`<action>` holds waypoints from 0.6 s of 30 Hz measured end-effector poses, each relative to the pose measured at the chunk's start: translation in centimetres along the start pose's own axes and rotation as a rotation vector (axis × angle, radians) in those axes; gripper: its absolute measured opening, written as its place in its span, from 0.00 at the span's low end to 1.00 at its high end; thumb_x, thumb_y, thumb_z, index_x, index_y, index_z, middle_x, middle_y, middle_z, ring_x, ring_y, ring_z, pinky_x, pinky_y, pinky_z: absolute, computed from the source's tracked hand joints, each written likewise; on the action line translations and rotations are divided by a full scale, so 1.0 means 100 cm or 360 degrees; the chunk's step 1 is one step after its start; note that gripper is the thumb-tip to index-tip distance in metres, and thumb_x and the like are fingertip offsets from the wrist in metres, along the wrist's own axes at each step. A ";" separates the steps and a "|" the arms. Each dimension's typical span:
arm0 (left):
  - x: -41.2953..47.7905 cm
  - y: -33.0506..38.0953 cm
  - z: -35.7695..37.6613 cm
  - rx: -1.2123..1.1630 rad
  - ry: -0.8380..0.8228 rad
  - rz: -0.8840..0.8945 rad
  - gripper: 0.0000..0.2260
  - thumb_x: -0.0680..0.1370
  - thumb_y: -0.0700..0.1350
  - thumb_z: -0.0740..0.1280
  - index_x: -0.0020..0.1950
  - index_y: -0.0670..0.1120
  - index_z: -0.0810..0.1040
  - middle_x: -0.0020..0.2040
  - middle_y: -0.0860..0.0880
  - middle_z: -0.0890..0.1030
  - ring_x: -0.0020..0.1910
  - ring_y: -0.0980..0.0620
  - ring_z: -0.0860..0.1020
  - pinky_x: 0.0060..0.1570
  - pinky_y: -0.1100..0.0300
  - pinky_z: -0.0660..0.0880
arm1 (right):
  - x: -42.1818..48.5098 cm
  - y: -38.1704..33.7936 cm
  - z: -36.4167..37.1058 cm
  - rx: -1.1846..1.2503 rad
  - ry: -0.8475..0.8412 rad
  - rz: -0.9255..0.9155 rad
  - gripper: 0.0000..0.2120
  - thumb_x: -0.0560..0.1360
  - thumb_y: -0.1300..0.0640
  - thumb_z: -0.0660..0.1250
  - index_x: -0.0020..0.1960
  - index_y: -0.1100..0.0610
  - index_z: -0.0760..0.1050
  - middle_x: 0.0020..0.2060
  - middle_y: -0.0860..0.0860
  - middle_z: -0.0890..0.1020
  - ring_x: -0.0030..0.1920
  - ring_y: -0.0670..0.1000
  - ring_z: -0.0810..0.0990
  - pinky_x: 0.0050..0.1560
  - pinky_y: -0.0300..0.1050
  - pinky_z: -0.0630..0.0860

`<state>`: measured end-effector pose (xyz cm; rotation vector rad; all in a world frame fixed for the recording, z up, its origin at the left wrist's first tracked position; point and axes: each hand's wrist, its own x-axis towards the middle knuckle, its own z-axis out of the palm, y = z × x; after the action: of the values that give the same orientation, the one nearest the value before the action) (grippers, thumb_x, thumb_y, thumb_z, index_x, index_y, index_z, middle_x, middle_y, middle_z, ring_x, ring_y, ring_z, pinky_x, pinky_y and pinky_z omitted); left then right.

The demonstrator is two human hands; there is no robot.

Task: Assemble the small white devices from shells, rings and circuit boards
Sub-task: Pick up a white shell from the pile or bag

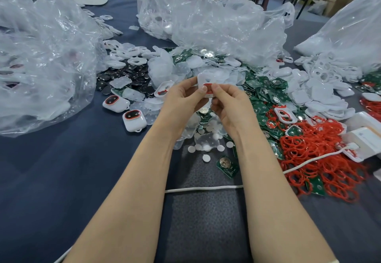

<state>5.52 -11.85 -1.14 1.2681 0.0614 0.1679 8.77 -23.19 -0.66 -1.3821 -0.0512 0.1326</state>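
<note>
Both hands hold one white shell (pixel 203 80) above the middle of the table. My left hand (pixel 183 98) grips its left side, thumb on the front. My right hand (pixel 228 102) pinches the red ring (pixel 208 87) sitting in the shell's opening. Two finished white devices (pixel 134 120) with red-rimmed windows lie to the left. Green circuit boards (pixel 266 98) are heaped behind and right of my hands. Loose red rings (pixel 321 149) pile up at the right. White shells (pixel 321 96) lie beyond them.
Big clear plastic bags (pixel 41 61) of parts stand at the left, back and far right. Dark round discs (pixel 127 77) and clear covers (pixel 134 95) lie left of centre. A white cable (pixel 204 189) crosses the dark blue table (pixel 61 180) to a white box (pixel 365 139).
</note>
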 end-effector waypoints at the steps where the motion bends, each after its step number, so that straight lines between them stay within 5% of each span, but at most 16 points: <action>1: 0.000 0.000 0.001 0.0063 -0.0003 0.0023 0.11 0.79 0.34 0.64 0.56 0.47 0.78 0.47 0.50 0.84 0.48 0.56 0.82 0.50 0.66 0.78 | 0.001 0.002 0.000 -0.0051 0.0037 -0.0008 0.07 0.78 0.60 0.65 0.42 0.56 0.78 0.29 0.47 0.77 0.28 0.42 0.73 0.34 0.36 0.73; 6: 0.000 -0.003 0.003 0.0406 0.0125 0.0103 0.14 0.79 0.34 0.64 0.63 0.43 0.77 0.52 0.46 0.84 0.53 0.52 0.81 0.60 0.56 0.76 | 0.001 0.005 -0.002 -0.0435 -0.0001 -0.0122 0.07 0.76 0.54 0.69 0.49 0.57 0.79 0.35 0.48 0.82 0.33 0.43 0.79 0.36 0.36 0.76; 12: 0.001 -0.004 0.004 0.0473 0.0196 0.0073 0.13 0.78 0.32 0.62 0.58 0.45 0.77 0.49 0.46 0.84 0.52 0.50 0.82 0.61 0.52 0.76 | 0.003 0.005 0.004 -0.0858 0.0125 -0.0263 0.14 0.74 0.52 0.70 0.54 0.60 0.74 0.40 0.55 0.79 0.44 0.56 0.81 0.51 0.56 0.78; 18: 0.001 -0.002 0.007 0.0589 0.0319 0.0211 0.14 0.78 0.33 0.63 0.63 0.42 0.76 0.54 0.46 0.83 0.55 0.51 0.80 0.61 0.56 0.75 | -0.001 0.003 0.008 -0.0701 0.0154 -0.0390 0.06 0.77 0.51 0.66 0.51 0.53 0.75 0.44 0.52 0.82 0.40 0.49 0.82 0.43 0.46 0.80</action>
<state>5.73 -12.58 -1.12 1.6223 0.1875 0.4124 8.58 -22.41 -0.83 -1.8065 -0.1767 -0.1604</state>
